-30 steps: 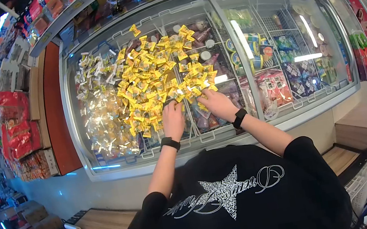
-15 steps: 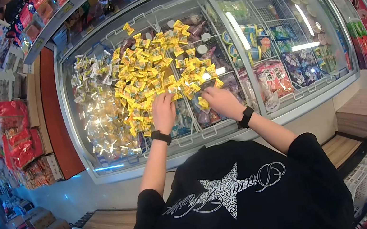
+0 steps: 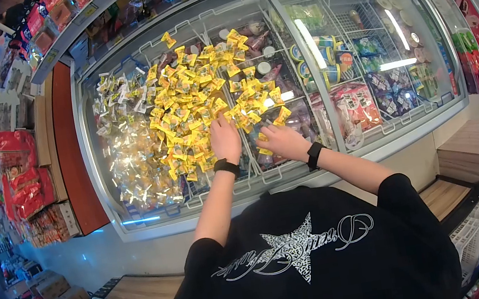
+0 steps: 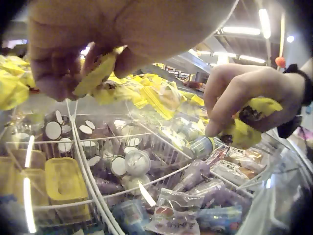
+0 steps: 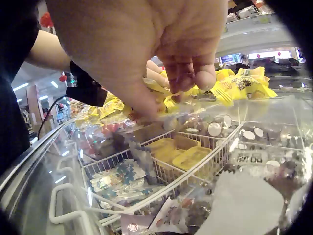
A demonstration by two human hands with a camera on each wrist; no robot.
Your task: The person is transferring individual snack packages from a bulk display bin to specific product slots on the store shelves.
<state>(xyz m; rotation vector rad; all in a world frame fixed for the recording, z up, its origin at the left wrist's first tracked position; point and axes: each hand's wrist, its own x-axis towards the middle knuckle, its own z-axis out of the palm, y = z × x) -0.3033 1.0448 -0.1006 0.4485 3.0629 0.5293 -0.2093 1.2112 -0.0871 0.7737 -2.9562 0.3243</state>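
Many small yellow wrapped packets (image 3: 190,94) lie spread on the glass lid. My left hand (image 3: 225,141) is at the near edge of the pile; the left wrist view shows its thumb and fingers (image 4: 63,78) pinching a yellow packet (image 4: 100,76). To its right is my right hand (image 3: 285,142), close to a few loose packets. In the left wrist view the right hand (image 4: 249,98) curls its fingers round yellow packets (image 4: 244,134). The right wrist view shows that hand (image 5: 142,54) above the glass, partly hiding what it grips.
Clear and silvery wrapped pieces (image 3: 141,159) cover the lid's left part. Beneath the glass are wire baskets of packaged goods (image 3: 359,112). The freezer's metal rim (image 3: 378,155) runs along the near side. Red packages (image 3: 21,174) stand at left, a wooden box (image 3: 475,153) at right.
My left hand has moved right and slightly forward over the pile's near edge. My right hand has shifted slightly left and towards the body, away from the packet at the pile's right edge.
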